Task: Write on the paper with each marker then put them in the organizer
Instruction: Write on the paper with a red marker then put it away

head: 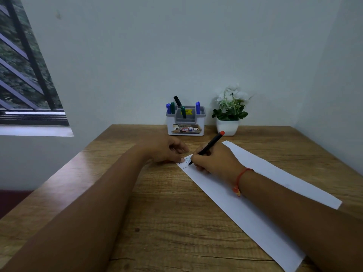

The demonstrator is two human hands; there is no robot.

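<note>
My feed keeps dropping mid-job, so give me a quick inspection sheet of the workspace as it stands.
Surface: wooden table, bare wood around the work.
Job's things: paper lying diagonally; red-capped marker tip on it; organizer by the wall holds five markers.
Clutter: potted plant beside the organizer.
Hands: left hand pins the paper's corner; right hand grips the marker.
Cables: nothing seen.
Surroundings: plain walls, barred window at left.
</note>
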